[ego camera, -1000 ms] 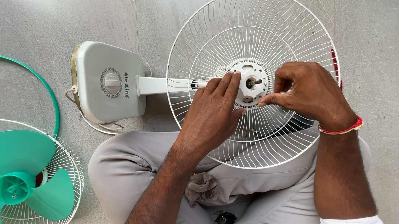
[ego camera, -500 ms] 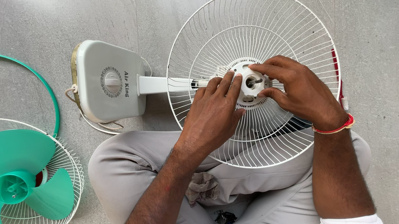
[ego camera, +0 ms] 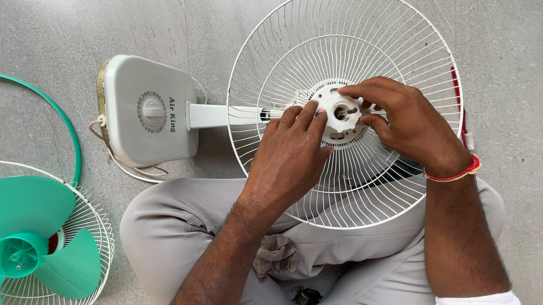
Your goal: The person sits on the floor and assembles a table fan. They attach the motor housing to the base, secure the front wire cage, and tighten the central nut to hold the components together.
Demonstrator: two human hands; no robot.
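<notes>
A white wire fan guard (ego camera: 401, 35) lies face up over my lap, mounted on a white fan body with a short neck (ego camera: 213, 115) and a square base (ego camera: 144, 109). At the guard's centre sits a white plastic ring nut (ego camera: 338, 112) around the motor shaft. My left hand (ego camera: 289, 157) rests flat on the guard, its fingertips touching the nut's left side. My right hand (ego camera: 401, 121) curls around the nut's right side, thumb and fingers gripping it.
To the left on the grey floor lie a green fan blade (ego camera: 20, 249) resting in a second white wire guard (ego camera: 93, 261), and a green rim ring (ego camera: 40, 97). A grey cloth (ego camera: 273, 254) sits in my lap. A cord (ego camera: 127, 172) loops by the base.
My right hand has moved left from the guard's wires onto the centre nut and closed its fingers around it. My left hand has stayed in place.
</notes>
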